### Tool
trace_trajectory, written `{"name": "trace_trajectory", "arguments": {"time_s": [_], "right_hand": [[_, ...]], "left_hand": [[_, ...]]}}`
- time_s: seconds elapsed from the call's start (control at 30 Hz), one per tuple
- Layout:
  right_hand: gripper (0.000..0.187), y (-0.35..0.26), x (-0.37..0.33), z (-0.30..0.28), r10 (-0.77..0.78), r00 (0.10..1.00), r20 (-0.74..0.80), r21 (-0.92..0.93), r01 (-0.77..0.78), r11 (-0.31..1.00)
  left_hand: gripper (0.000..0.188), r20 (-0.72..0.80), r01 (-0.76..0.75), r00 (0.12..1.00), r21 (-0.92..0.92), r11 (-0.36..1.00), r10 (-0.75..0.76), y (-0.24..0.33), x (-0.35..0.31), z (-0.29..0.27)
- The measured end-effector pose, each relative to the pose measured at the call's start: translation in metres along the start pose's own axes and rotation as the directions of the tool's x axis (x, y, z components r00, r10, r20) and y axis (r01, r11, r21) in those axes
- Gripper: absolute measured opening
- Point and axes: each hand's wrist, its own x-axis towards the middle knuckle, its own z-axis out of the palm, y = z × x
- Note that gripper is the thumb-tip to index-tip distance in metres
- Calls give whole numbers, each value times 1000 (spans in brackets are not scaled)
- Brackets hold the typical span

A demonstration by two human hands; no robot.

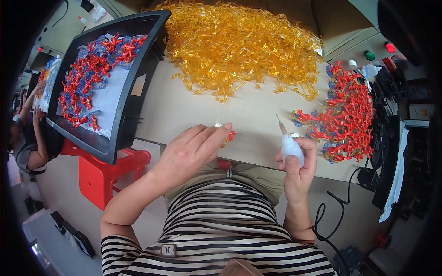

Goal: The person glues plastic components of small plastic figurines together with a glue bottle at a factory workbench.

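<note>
A: What is the work surface like?

B: A pale cardboard-covered table (239,110), lit evenly from above. At its far side lies a big heap of amber plastic pieces (239,46), tangled together. To the right sits a smaller pile of red and blue pieces (350,115), close to the table's edge.

A: And the hands?

B: The left hand (193,149) is curled, its fingertips pinched on a small red and amber piece (229,136) just above the near edge of the table. The right hand (299,165) is closed around a small white squeeze bottle (291,149) with a thin nozzle pointing up and away. The two hands are near each other but apart.

A: What lies to the left?

B: A black tray (133,92), tilted, lined with a white sheet and holding more red and blue pieces. It rests over a red plastic stool (106,175). Beyond the tray another person's arm (39,142) shows at a second workplace.

A: The rest of the room?

B: At the right rim there is a grey box with a red button (390,48) and a green button (369,55). A black cable (331,221) hangs down below the table's right end. The floor is pale grey. The person wears a black-and-white striped top (216,230).
</note>
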Motion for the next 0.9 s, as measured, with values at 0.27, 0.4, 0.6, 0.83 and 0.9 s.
{"name": "trace_trajectory", "arguments": {"time_s": [0.27,0.4,0.6,0.83,0.9], "right_hand": [[44,4,-4,-4,-9,995,-101,20,11,1000],[40,-7,-2,3,-53,996,-69,17,54,998],[42,-11,7,6,-325,945,35,-239,324,915],[40,-18,10,14,-388,913,128,-368,407,836],[41,-18,10,15,-394,910,133,-380,413,827]], "left_hand": [[37,-8,-75,997,33,997,75,-5,-4,2],[33,-3,-64,998,4,998,64,-5,-5,3],[32,15,-91,996,50,995,90,-3,-4,1],[32,12,-102,995,65,993,102,-1,-4,1],[32,15,-103,995,65,993,102,-1,-3,1]]}}
